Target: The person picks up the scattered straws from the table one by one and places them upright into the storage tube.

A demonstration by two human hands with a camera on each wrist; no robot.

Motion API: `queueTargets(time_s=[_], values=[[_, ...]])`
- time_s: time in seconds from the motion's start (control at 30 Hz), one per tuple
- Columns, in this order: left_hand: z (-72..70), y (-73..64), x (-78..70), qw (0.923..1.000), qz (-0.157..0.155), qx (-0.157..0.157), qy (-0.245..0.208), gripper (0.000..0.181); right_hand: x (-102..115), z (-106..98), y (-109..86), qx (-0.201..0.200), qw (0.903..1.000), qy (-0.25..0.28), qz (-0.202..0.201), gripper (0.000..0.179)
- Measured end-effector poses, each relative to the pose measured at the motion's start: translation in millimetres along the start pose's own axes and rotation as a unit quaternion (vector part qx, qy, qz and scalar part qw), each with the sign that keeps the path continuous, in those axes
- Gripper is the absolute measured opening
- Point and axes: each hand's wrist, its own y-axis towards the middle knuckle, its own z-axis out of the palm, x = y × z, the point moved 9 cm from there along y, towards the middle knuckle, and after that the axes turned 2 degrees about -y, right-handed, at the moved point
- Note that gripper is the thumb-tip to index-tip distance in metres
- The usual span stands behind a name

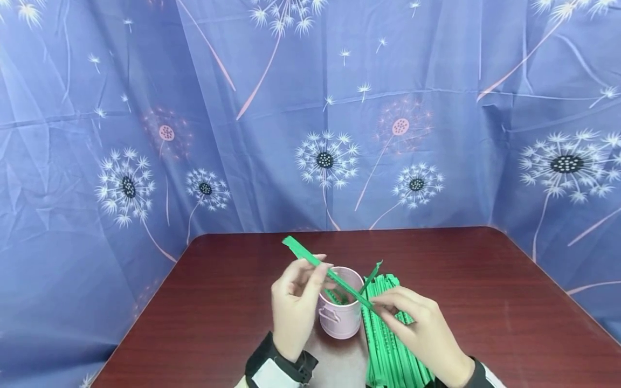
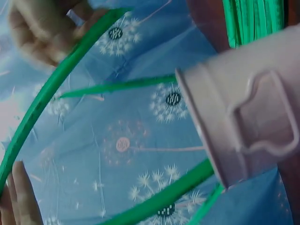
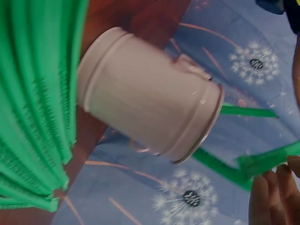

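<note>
A long, narrow green strip (image 1: 301,250) with dark print slants over a pale pink bucket (image 1: 339,323). My left hand (image 1: 296,307) pinches it between thumb and fingers, above and left of the bucket. At the strip's lower end, my right hand (image 1: 419,326) holds it with thumb and fingertips, over a pile of similar green strips (image 1: 388,345). Other green strips stand in the bucket; one strip (image 2: 122,86) pokes out past the rim in the left wrist view. The right wrist view has the bucket's side (image 3: 145,93) beside the fanned pile (image 3: 37,108).
The dark red-brown table (image 1: 218,302) bears the bucket and the pile, which lie close side by side. A greyish patch (image 1: 337,361) shows in front of the bucket. Behind the table hangs a blue cloth (image 1: 271,178) with dandelion prints. Small handles stick out from the bucket's side.
</note>
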Motion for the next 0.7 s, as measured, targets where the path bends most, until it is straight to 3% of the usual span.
queueTargets(time_s=[0.1,0.2,0.33,0.4,0.5,0.63,0.7], values=[[-12.0,6.3,-4.7,0.9991,0.021,-0.035,0.012,0.019,-11.5,-4.3,-2.3,-0.008,0.9991,-0.028,0.031,0.04],[-20.4,10.4,-7.2,0.9977,0.034,-0.056,0.019,0.018,-24.3,-8.1,-4.5,-0.011,0.9944,-0.07,0.078,0.039],[-26.4,11.3,-5.6,0.9962,0.043,-0.068,0.032,0.016,-49.4,-8.2,-13.3,0.039,0.9755,-0.121,0.18,0.028],[-26.5,10.2,-2.6,0.9953,0.049,-0.065,0.052,0.016,-67.3,-6.0,-22.6,0.089,0.9562,-0.136,0.243,0.022],[-24.1,7.3,4.7,0.9939,0.05,-0.053,0.083,0.016,-95.1,-1.1,-43.5,0.183,0.9128,-0.143,0.336,0.021],[-21.6,3.1,16.2,0.9926,0.043,-0.036,0.108,0.018,-123.6,4.2,-70.7,0.278,0.8624,-0.143,0.398,0.03],[-21.5,1.6,21.6,0.9912,0.037,-0.033,0.123,0.019,-134.3,5.9,-82.5,0.31,0.8446,-0.15,0.41,0.033]])
